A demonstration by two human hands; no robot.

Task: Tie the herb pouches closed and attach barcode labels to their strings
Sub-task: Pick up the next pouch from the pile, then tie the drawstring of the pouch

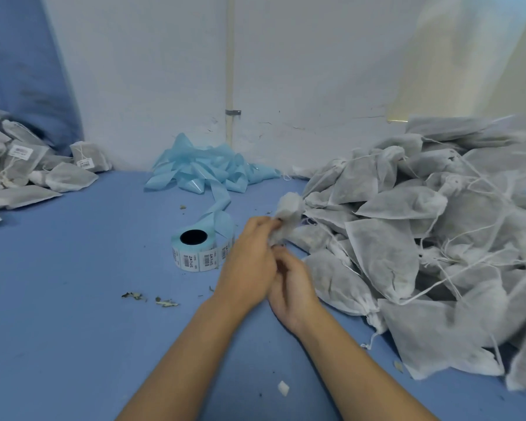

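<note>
A flat blue work surface [58, 299] carries a large heap of grey fabric drawstring pouches [422, 238] at right, a smaller heap of labelled grey pouches [28, 168] far left, a roll of white barcode labels [195, 250] mid-scene, crumpled pale blue backing tape [207, 171] behind, and dried leaf scraps [164, 302] nearer.

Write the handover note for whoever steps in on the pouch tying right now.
Left hand pinches the gathered neck of one herb pouch; right hand sits curled just below it, its grip blurred.
Barcode label roll stands left of the hands, its spent blue backing trailing to the wall.
Done: labelled pouches stacked far left.
Left: tie and label the held pouch, then the big unlabelled heap on the right.
</note>
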